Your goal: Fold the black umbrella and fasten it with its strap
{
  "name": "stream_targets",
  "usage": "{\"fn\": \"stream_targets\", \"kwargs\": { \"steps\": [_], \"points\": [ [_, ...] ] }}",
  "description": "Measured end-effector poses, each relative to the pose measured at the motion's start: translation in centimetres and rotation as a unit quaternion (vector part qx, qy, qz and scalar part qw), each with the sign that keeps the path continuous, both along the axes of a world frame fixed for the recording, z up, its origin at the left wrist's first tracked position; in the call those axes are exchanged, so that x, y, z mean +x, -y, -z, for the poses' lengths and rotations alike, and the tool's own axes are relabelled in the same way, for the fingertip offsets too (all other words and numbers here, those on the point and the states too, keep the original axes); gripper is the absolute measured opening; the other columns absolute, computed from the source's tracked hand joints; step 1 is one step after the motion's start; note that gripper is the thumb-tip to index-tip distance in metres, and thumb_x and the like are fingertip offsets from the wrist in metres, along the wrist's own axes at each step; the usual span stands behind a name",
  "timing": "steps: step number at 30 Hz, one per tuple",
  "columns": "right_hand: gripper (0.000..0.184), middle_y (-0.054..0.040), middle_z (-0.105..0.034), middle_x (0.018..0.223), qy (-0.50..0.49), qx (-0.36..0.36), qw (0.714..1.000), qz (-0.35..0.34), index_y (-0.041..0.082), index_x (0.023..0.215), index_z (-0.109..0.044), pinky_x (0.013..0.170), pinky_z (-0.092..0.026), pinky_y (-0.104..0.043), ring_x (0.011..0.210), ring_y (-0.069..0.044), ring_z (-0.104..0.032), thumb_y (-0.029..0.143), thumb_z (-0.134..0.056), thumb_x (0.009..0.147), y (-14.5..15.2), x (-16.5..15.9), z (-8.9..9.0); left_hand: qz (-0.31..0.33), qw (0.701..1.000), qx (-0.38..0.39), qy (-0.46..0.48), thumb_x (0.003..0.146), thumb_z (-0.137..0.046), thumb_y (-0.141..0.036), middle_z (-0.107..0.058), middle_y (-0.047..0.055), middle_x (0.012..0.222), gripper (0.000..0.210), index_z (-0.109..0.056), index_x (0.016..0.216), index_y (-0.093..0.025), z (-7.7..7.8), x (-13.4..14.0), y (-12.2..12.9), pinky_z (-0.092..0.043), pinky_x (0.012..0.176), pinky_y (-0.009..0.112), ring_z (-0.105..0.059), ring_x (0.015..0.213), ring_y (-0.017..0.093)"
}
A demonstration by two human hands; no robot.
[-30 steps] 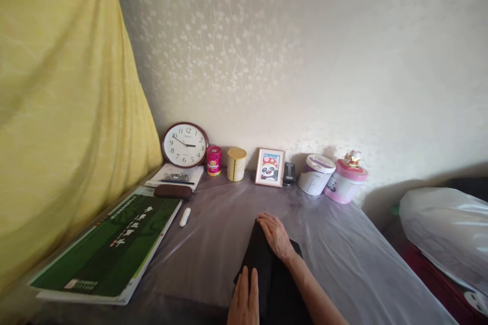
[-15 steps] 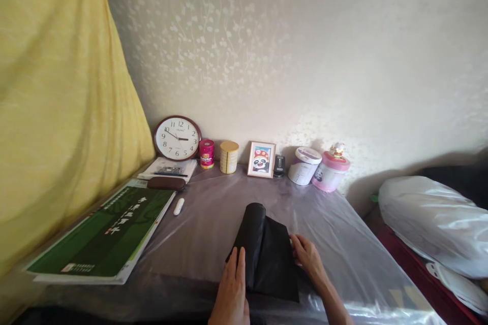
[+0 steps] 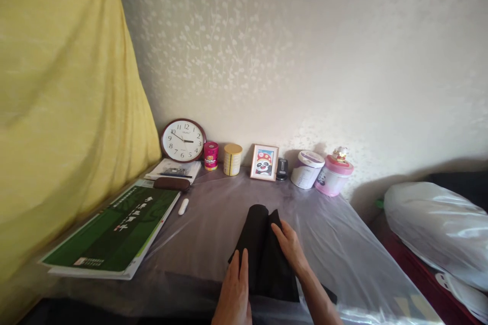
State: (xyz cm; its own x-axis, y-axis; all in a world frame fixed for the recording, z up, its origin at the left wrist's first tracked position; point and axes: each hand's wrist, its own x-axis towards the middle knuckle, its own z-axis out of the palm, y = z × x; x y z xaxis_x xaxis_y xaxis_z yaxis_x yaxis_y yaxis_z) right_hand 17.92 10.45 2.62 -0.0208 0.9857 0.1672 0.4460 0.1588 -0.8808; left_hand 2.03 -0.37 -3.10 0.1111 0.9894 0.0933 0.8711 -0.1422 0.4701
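In front of me on the table lies a piece of thin black material (image 3: pixel 252 236), folded into a rounded roll on its left side with a flap on the right. I cannot tell exactly what it is. My left hand (image 3: pixel 234 284) rests with straight fingers flat against the lower left of the roll. My right hand (image 3: pixel 290 246) is closed on the upper right edge of the flap, which stands raised beside the roll. A small black end of something pokes out to the right of my right forearm.
Left on the plastic-covered table (image 3: pixel 198 259) lie a green book (image 3: pixel 99 233), a brown case (image 3: pixel 171 184) and a white stick-like item (image 3: pixel 183 206). Along the wall stand a clock (image 3: pixel 183 139), tins, a framed panda picture (image 3: pixel 264 162) and two tubs (image 3: pixel 306 170). A bulging plastic bag (image 3: pixel 434 228) sits right.
My right hand has moved up and left, bringing the right flap of the black material up toward the roll. My left hand stays on the roll. The view has shifted slightly.
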Motion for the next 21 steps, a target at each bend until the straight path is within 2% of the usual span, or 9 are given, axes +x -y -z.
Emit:
{"fn": "stream_targets", "kwargs": {
  "steps": [3,7,12,16,19,21],
  "points": [
    [0.034,-0.0052,-0.067,0.081,-0.008,0.012,1.0,-0.008,0.017,0.09,-0.062,0.066,-0.049,-0.031,0.077,-0.022,-0.062,0.045,-0.045,0.081,-1.3,-2.2,0.0,0.006,1.0,-0.009,-0.003,0.053,-0.042,0.004,-0.019,0.016,0.148,0.096,-0.006,0.141,-0.011,0.0,0.0,-0.1,-0.032,0.106,0.036,-0.026,0.134,0.025],
    [0.033,-0.0048,-0.067,0.078,0.048,0.032,0.998,0.013,0.017,0.094,-0.062,0.065,-0.05,-0.031,0.072,-0.021,-0.062,0.042,-0.046,0.081,-3.0,-4.3,1.6,0.006,1.0,-0.01,-0.004,0.051,-0.044,0.003,-0.019,0.017,0.148,0.097,-0.006,0.14,-0.009,0.7,0.1,-0.6,-0.03,0.108,0.036,-0.025,0.135,0.025],
    [0.033,-0.0068,-0.069,0.079,0.114,0.017,0.993,0.011,0.016,0.105,-0.058,0.062,-0.049,-0.03,0.073,-0.022,-0.065,0.035,-0.049,0.079,-3.9,-5.5,3.0,-0.016,0.999,-0.038,-0.004,0.053,-0.045,0.0,-0.025,0.017,0.146,0.087,-0.024,0.137,-0.006,2.1,0.1,-1.5,-0.031,0.108,0.038,-0.028,0.133,0.027],
    [0.035,-0.0048,-0.068,0.068,0.119,-0.044,0.992,-0.021,0.014,0.109,-0.053,0.051,-0.047,-0.026,0.061,-0.019,-0.065,0.032,-0.049,0.079,-3.8,-6.2,2.3,0.03,0.999,-0.01,0.007,0.054,-0.047,-0.004,-0.028,0.021,0.144,0.08,-0.033,0.132,-0.001,2.4,-0.5,-1.5,-0.032,0.108,0.039,-0.03,0.132,0.029],
    [0.029,-0.0011,-0.069,0.066,0.078,-0.105,0.988,-0.079,0.016,0.106,-0.05,0.044,-0.043,-0.021,0.048,-0.013,-0.062,0.032,-0.044,0.083,-3.3,-6.7,1.5,0.02,1.0,-0.018,0.007,0.059,-0.047,-0.008,-0.037,0.023,0.139,0.074,-0.034,0.131,0.0,2.9,-1.3,-1.3,-0.036,0.105,0.038,-0.037,0.128,0.029],
    [0.022,0.0,-0.07,0.067,0.073,-0.109,0.985,-0.114,0.017,0.097,-0.052,0.046,-0.043,-0.019,0.047,-0.011,-0.061,0.031,-0.043,0.083,-2.9,-7.0,0.8,0.016,0.999,-0.028,0.008,0.064,-0.047,-0.011,-0.042,0.022,0.136,0.069,-0.035,0.131,-0.001,3.3,-1.9,-1.0,-0.039,0.102,0.036,-0.043,0.124,0.027]
  ]
}}
